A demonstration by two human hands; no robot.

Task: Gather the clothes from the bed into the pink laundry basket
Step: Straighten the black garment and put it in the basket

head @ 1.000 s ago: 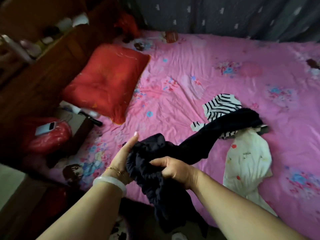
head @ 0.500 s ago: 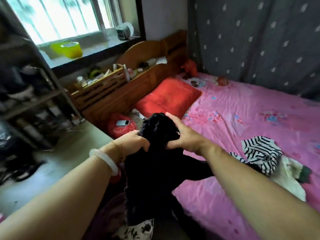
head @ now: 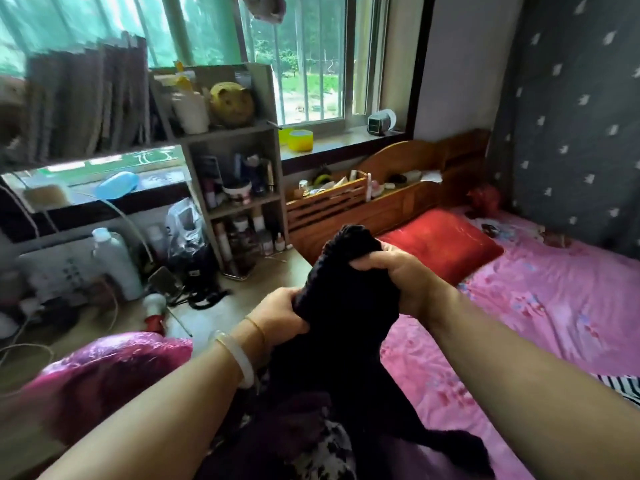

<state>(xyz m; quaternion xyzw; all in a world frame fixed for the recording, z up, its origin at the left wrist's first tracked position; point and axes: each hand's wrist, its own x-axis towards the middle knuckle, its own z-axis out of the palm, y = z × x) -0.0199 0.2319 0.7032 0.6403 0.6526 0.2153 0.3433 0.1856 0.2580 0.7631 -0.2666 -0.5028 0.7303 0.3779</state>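
Item 1. My right hand (head: pixel 405 282): grip clenched on the upper bunch of a black garment (head: pixel 343 306), fingers curled over the top fold, knuckles toward the bed.

Item 2. My left hand (head: pixel 280 310): grip clenched on the same black garment, lower and to the left of the right hand; the wrist carries a pale bangle (head: pixel 239 358) and a thin gold bracelet (head: pixel 256 329).

Item 3. Black garment, position: held up between the two grips, its ribbed top edge standing above my right fingers. The rest hangs down between my forearms, and a dark tail trails to the lower right over the edge of the bed.

Item 4. Below the garment: dark clothes and a black-and-white patterned piece (head: pixel 329 448) in a heap at the bottom of the view. Whether they lie in a basket, I cannot tell.

Item 5. Shiny pink surface (head: pixel 104 368), lower left, beside my left forearm; blurred, so I cannot tell what it is.

Item 6. Bed with pink floral sheet (head: pixel 554 306), to the right of the grips. On it: a red pillow (head: pixel 446 247) near the wooden headboard (head: pixel 398 188), and a black-and-white striped garment (head: pixel 623 384) at the right edge of the view.

Item 7. Beyond, left: a small shelf unit (head: pixel 239 188) of bottles and jars standing on a cluttered tabletop (head: pixel 242 299); a barred window (head: pixel 304 57) behind.
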